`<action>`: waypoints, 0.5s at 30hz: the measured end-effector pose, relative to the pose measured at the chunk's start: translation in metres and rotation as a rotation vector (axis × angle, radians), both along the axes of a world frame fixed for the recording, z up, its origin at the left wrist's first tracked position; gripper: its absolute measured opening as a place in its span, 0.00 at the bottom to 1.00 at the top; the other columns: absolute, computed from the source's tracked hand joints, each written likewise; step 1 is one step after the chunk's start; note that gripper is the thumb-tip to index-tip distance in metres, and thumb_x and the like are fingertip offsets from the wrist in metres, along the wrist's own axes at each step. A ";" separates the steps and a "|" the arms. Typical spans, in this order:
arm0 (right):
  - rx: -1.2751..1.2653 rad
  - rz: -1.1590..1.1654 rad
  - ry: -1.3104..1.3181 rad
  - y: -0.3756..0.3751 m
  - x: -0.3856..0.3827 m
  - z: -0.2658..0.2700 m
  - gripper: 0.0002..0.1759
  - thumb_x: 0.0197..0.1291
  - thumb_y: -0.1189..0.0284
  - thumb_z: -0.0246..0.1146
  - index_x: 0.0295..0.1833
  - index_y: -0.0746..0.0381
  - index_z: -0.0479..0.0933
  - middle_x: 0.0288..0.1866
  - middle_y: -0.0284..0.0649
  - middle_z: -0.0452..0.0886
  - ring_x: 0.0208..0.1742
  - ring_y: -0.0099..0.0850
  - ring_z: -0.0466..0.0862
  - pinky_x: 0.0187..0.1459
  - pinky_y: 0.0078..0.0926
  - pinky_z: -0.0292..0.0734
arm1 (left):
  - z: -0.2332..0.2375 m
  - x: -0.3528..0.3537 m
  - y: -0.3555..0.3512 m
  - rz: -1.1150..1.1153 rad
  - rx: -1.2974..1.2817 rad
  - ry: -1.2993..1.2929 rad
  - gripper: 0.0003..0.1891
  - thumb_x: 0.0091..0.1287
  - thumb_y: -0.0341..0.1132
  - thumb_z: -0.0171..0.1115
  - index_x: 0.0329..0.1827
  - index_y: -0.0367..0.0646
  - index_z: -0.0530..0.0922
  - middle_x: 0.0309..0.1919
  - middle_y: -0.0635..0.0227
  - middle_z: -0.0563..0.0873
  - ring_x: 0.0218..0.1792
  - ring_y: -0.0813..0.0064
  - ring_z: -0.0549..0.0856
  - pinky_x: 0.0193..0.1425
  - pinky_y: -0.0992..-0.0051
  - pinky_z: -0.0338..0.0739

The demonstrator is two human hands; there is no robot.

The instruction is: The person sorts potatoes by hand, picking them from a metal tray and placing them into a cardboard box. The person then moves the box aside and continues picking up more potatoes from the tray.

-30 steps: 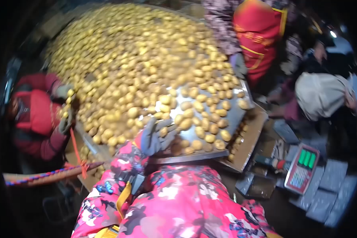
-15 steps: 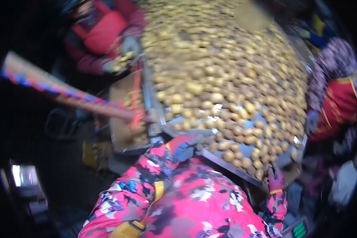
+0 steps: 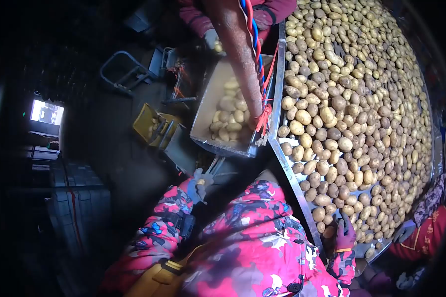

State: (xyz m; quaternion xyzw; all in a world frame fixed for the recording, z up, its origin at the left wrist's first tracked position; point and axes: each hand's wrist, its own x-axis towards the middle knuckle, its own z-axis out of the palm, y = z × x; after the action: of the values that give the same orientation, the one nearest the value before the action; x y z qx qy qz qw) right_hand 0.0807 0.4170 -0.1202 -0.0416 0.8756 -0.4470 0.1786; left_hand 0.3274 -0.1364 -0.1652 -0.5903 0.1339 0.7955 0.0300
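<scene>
My left hand (image 3: 199, 187), in a grey glove, is out over the dark floor left of my body. Its fingers are curled around a small tan thing that looks like a potato. My right hand (image 3: 346, 231), in a purple and grey glove, rests at the near edge of the sorting table (image 3: 296, 190), fingers apart against the potatoes (image 3: 354, 111). Nothing held shows in it. The potatoes lie in a dense layer, with bits of the pale surface showing near the metal rim.
A metal-edged bin (image 3: 203, 116) holding potatoes stands beyond my left hand, behind a post (image 3: 238, 54) with cables. A yellow crate (image 3: 144, 123) and a hand truck (image 3: 124, 74) stand left. One co-worker (image 3: 275, 10) is at the top, another (image 3: 428, 230) at right.
The view has swung left. My left hand has moved from the table's near corner out over the floor to the left. My right hand remains by the table's near edge.
</scene>
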 end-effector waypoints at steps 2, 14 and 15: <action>0.032 0.068 0.015 0.005 -0.006 0.003 0.21 0.71 0.72 0.61 0.67 0.68 0.78 0.59 0.48 0.86 0.58 0.34 0.86 0.59 0.32 0.81 | -0.002 0.010 -0.010 0.255 0.095 -0.080 0.21 0.76 0.55 0.59 0.54 0.45 0.83 0.37 0.71 0.86 0.23 0.80 0.78 0.24 0.81 0.75; 0.070 -0.116 -0.028 0.001 0.031 0.068 0.26 0.65 0.65 0.67 0.68 0.58 0.79 0.63 0.48 0.84 0.63 0.42 0.85 0.63 0.36 0.78 | 0.085 0.006 -0.071 -0.558 -0.095 -0.025 0.29 0.77 0.61 0.49 0.62 0.46 0.80 0.46 0.66 0.88 0.30 0.75 0.79 0.30 0.73 0.72; 0.067 -0.139 -0.023 0.006 0.041 0.066 0.25 0.66 0.66 0.67 0.68 0.59 0.79 0.62 0.47 0.85 0.62 0.39 0.85 0.63 0.35 0.79 | 0.098 -0.015 -0.057 -0.682 -0.084 0.001 0.30 0.77 0.61 0.48 0.63 0.46 0.80 0.47 0.66 0.89 0.31 0.74 0.79 0.30 0.72 0.72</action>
State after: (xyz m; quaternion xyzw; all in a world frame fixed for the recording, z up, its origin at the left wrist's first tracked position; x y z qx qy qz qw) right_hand 0.1214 0.4233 -0.0540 0.0302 0.8886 -0.4293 0.1586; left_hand 0.3128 -0.1929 -0.0677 -0.5119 0.3562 0.7336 0.2698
